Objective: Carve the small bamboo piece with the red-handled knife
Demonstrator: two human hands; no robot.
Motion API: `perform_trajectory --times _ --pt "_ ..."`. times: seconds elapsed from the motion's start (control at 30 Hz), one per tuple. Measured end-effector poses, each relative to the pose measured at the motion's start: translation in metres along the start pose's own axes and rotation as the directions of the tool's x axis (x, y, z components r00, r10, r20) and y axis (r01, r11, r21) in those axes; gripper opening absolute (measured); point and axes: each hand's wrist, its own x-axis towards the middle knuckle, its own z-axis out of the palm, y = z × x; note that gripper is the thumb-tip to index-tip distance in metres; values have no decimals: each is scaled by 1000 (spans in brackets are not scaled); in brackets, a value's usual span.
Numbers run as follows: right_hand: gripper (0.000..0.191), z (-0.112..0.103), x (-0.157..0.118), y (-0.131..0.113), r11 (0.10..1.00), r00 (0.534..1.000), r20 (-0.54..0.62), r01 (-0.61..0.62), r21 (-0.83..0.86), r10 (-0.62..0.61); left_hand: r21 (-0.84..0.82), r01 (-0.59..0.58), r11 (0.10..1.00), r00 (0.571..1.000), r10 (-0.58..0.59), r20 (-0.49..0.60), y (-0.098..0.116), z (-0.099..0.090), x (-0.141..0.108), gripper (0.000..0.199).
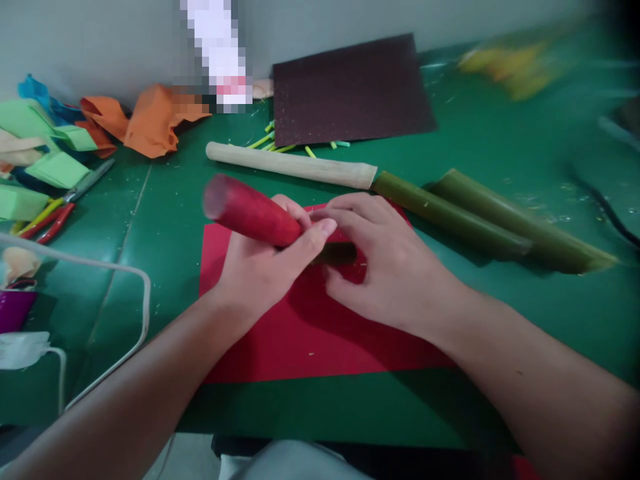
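Observation:
My left hand [265,260] is closed around a red stick [255,210], whose blunt, pale-tinged end tilts up to the left. Under my left thumb a short dark green tube-like piece [340,253] shows; whether it joins the red stick I cannot tell. My right hand [385,253] curves around the free end of that piece, thumb and fingers apart, with its fingertips beside my left thumb. No firm grip by it is visible. Both hands are above a red sheet [310,340] on the green table [175,180].
Beyond my hands lie a pale bamboo stick [290,163], two green bamboo pieces [450,213] and a dark sheet [350,93] over thin yellow-green bits. Crumpled orange paper [155,123], light green paper [60,170], a red-and-yellow-handled tool [55,217] and a white cable [145,287] are at left.

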Motion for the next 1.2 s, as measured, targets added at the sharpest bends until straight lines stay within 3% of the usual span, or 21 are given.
perform_trajectory --times 0.17,0.37,0.4,0.47,0.53,0.57,0.63,0.67,0.77,0.87,0.93,1.0,1.13,1.2 --pt "47 -5 -2 -23 994 992 -126 6 107 7 -229 135 964 982 -99 162 -6 4 -3 22" --pt "36 -2 2 -33 999 978 -205 24 -43 -32 -460 324 827 941 -229 251 -9 11 5 42" --pt "33 -2 3 -32 998 978 -206 32 -54 -42 -494 394 775 915 -280 291 -8 12 6 37" --pt "26 -2 3 -29 996 973 -220 52 -74 -67 -491 374 787 922 -258 288 -8 11 6 30" --pt "20 -2 2 -25 993 954 -281 90 -75 -107 -290 222 931 951 -141 275 -7 6 4 22" --pt "17 -2 1 -22 993 938 -326 102 -61 -117 -102 122 987 960 -91 267 -7 2 2 20" --pt "11 -1 -1 -17 993 884 -458 113 22 -90 37 60 998 959 -68 274 -5 -9 1 17" --pt "9 -1 -2 -14 988 852 -522 112 102 -43 168 -38 985 963 -9 269 -4 -15 1 28" --pt "10 2 -2 -5 913 768 -617 110 392 172 488 -285 825 936 129 329 2 -30 3 23" --pt "9 5 1 2 815 713 -594 55 577 372 635 -298 713 913 19 407 7 -37 7 17" --pt "16 5 2 4 759 713 -534 3 651 455 677 -245 694 913 -70 402 9 -37 9 16" --pt "21 4 2 4 699 747 -459 -11 715 482 687 -207 697 913 -115 392 9 -35 9 16" --pt "25 1 2 0 587 815 -297 -63 807 497 664 -226 713 898 -111 425 8 -33 7 23" --pt "18 1 2 -1 559 841 -233 -97 823 489 672 -224 706 899 -117 423 8 -32 5 31"
